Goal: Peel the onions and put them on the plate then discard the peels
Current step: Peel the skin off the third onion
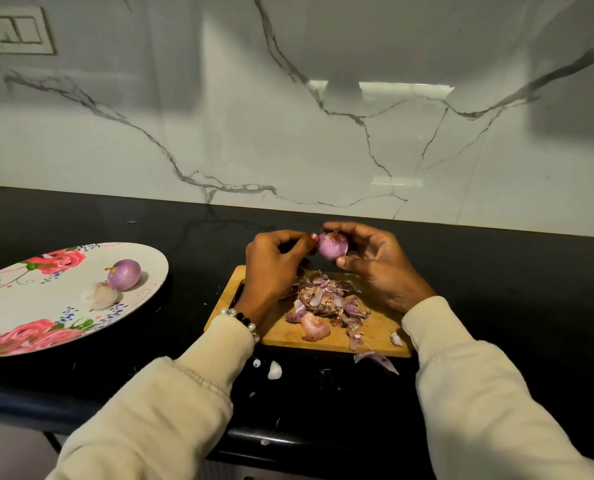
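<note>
Both hands curled on one onion (333, 245) above the peels (326, 303) — right hand (375, 265) fingers cradle it, left hand (274, 261) fingers pinch its skin.

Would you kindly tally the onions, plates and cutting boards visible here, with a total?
Onions: 3, two on the plate and one held in the hands
Plates: 1
Cutting boards: 1
Total: 5

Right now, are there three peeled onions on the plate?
No, the plate holds two onions; a third is in the right hand.
</note>
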